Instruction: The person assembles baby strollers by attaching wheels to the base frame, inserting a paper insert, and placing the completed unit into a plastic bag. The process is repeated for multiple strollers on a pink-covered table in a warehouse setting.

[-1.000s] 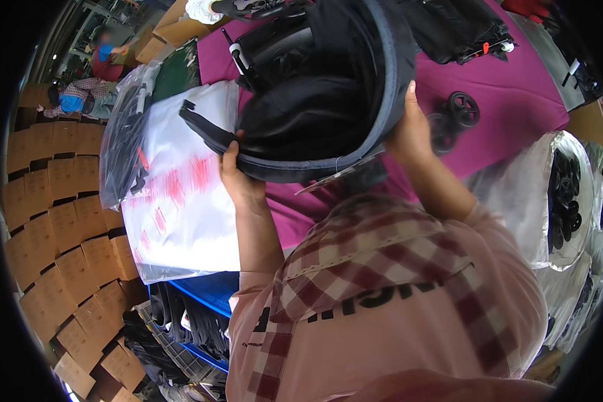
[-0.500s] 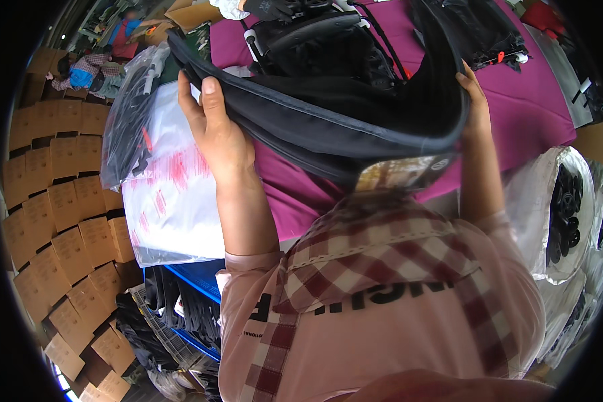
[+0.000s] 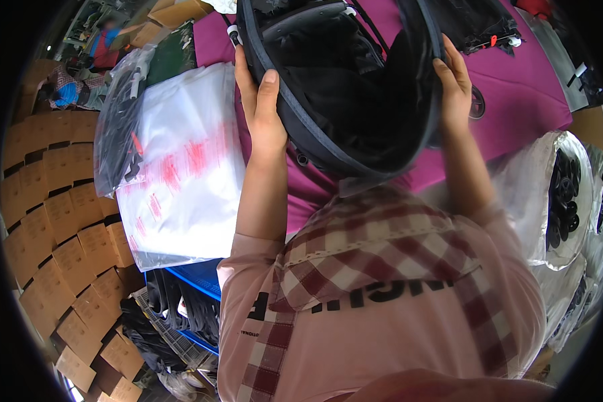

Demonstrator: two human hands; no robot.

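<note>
Between my hands is a black fabric stroller canopy with a grey-piped rim, tilted so that its hollow inside shows. My left hand grips its left edge, thumb on the near side. On the right edge my right hand is closed, with its fingers bent over the rim. Behind the canopy, partly hidden by it, a black stroller frame with white fittings lies on the purple-covered table. Close to my right wrist a black wheel rests on the cloth.
Left of my forearm lies a stack of clear plastic bags, beside a bagged bundle of black parts. A black folded piece sits far right. A white sack of black wheels stands right. Cardboard boxes fill the left; people work beyond.
The canopy has swung from lying sideways to pointing its curved end toward me, and its opening now shows. My left hand has moved right and my right hand slightly left, both keeping hold.
</note>
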